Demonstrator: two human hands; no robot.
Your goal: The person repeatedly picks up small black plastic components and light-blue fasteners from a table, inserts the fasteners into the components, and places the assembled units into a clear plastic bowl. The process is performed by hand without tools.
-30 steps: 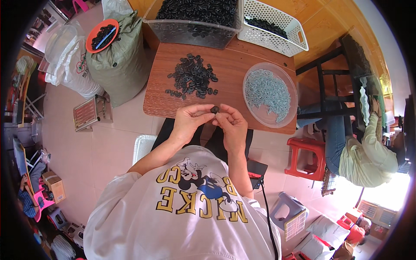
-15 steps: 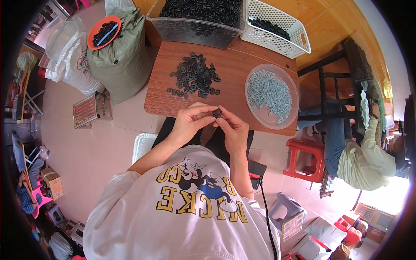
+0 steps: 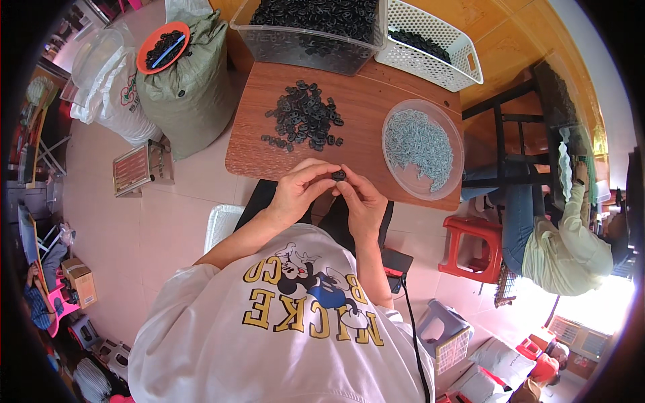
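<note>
Between the fingertips of both hands sits a small black plastic piece (image 3: pixel 338 175), held just off the table's near edge. My left hand (image 3: pixel 300 191) pinches it from the left, my right hand (image 3: pixel 363 205) from the right; its details are too small to make out. Beyond my hands, a loose pile of black oval plastic pieces with holes (image 3: pixel 306 115) lies on the brown wooden table (image 3: pixel 366 148). To the right of the pile stands a round clear tray (image 3: pixel 438 190) full of small silvery metal parts that look like screws.
A clear bin (image 3: pixel 309 40) and a white perforated basket (image 3: pixel 430 72), both holding black pieces, stand at the table's far side. An orange bowl (image 3: pixel 142 57) rests on a green sack (image 3: pixel 195 111) at left. At right are a red stool (image 3: pixel 463 248) and a seated person (image 3: pixel 564 242).
Both hands have stayed closed on the black piece, with barely any movement. The whole view has shifted very slightly.
</note>
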